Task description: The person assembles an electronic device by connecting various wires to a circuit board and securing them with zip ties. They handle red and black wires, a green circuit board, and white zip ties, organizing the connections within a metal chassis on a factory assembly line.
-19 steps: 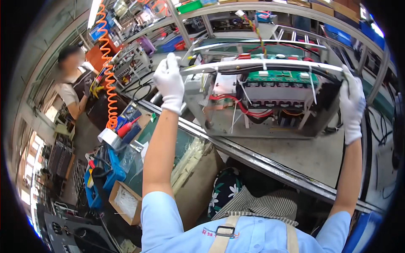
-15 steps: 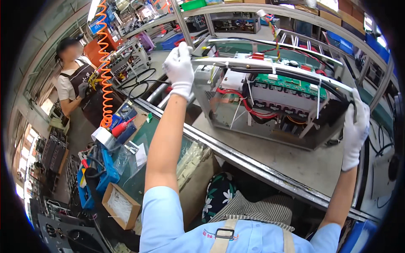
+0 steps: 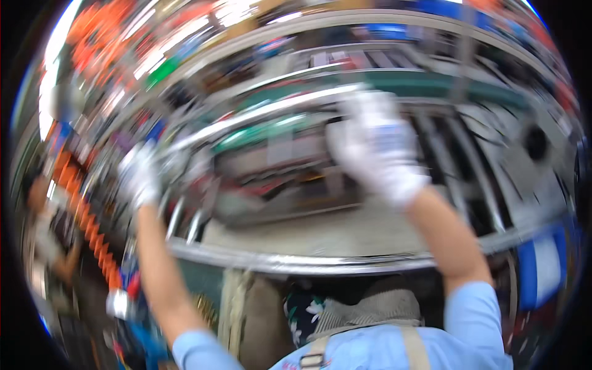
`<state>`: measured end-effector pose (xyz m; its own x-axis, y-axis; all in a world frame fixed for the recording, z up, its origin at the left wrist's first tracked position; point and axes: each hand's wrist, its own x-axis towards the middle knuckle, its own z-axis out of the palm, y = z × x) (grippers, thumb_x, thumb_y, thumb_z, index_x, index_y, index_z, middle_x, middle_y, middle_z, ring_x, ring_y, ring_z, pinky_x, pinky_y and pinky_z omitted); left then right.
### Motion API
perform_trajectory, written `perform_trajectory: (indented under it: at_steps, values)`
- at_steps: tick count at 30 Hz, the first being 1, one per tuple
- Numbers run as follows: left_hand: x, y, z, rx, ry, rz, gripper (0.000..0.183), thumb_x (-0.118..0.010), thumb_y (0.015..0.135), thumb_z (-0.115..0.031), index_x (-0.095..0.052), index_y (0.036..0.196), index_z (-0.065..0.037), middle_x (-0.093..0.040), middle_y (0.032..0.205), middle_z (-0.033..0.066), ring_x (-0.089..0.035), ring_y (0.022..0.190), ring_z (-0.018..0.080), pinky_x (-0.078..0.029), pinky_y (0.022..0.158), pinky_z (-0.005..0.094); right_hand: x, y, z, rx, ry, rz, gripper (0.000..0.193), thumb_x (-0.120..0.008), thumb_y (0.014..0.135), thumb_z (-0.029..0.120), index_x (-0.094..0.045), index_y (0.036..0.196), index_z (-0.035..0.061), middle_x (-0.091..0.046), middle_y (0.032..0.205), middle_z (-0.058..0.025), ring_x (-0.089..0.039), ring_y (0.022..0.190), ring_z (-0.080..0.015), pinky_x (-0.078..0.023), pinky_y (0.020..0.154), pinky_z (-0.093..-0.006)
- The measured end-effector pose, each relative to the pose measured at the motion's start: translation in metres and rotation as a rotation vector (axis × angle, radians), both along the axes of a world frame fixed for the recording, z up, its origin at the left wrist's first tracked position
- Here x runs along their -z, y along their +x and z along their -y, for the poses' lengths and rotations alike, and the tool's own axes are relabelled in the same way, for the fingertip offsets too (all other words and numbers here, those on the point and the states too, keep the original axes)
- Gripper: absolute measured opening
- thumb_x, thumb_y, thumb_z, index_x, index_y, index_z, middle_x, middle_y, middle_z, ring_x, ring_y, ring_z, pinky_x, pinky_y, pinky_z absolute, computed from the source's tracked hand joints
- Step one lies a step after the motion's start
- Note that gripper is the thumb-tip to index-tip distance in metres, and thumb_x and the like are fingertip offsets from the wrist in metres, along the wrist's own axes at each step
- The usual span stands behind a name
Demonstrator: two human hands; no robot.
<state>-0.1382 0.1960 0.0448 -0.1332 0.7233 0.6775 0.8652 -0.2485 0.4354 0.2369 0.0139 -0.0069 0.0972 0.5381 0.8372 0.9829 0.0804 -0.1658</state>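
Observation:
Both my hands wear white gloves and are smeared by motion. A metal-framed electronic unit (image 3: 290, 179) with a green circuit board (image 3: 265, 132) stands on a pale board in front of me. My left hand (image 3: 140, 174) is at the left end of the unit's upper metal bar (image 3: 246, 117). At the bar's right end is my right hand (image 3: 373, 142), covering that corner of the unit. Blur hides the fingers of both hands, so whether they grip the bar I cannot tell.
The bench's metal front rail (image 3: 320, 264) runs between me and the unit. Metal rollers (image 3: 459, 166) lie right of it. An orange coiled hose (image 3: 89, 213) hangs at the left, with a co-worker (image 3: 52, 222) beyond. A blue-and-white object (image 3: 546, 268) is at the lower right.
The view has swung to the right and blurred. The unit now appears further left and squarer to me. My right hand has come inward, while my left hand remains near the bar's left end.

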Motion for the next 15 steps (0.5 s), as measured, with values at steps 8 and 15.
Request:
perform_trajectory:
  at_steps: [8, 15]
  values:
    - [0.014, 0.068, 0.137, 0.339, 0.461, -0.117, 0.034, -0.051, 0.101, -0.015, -0.057, 0.13, 0.0, -0.06, 0.122, 0.0168, -0.06, 0.106, 0.0284, -0.049, 0.086, 0.0374, 0.048, 0.026, 0.021, -0.663, 0.024, -0.266, 0.068, -0.064, 0.079, 0.026, -0.044, 0.139, -0.0003, -0.045, 0.14, -0.028, -0.044, 0.133, -0.0398, -0.036, 0.111, -0.0411]
    - [0.058, 0.133, 0.25, 0.794, 0.276, -0.682, 0.024, -0.062, 0.088, -0.003, -0.066, 0.111, 0.001, -0.066, 0.089, 0.013, -0.061, 0.072, 0.0289, -0.048, 0.065, 0.0336, 0.094, 0.316, 0.215, 0.775, 0.589, -0.725, 0.061, -0.06, 0.09, 0.019, -0.035, 0.138, -0.0089, -0.044, 0.138, -0.0274, -0.044, 0.128, -0.0375, -0.034, 0.107, -0.0427]
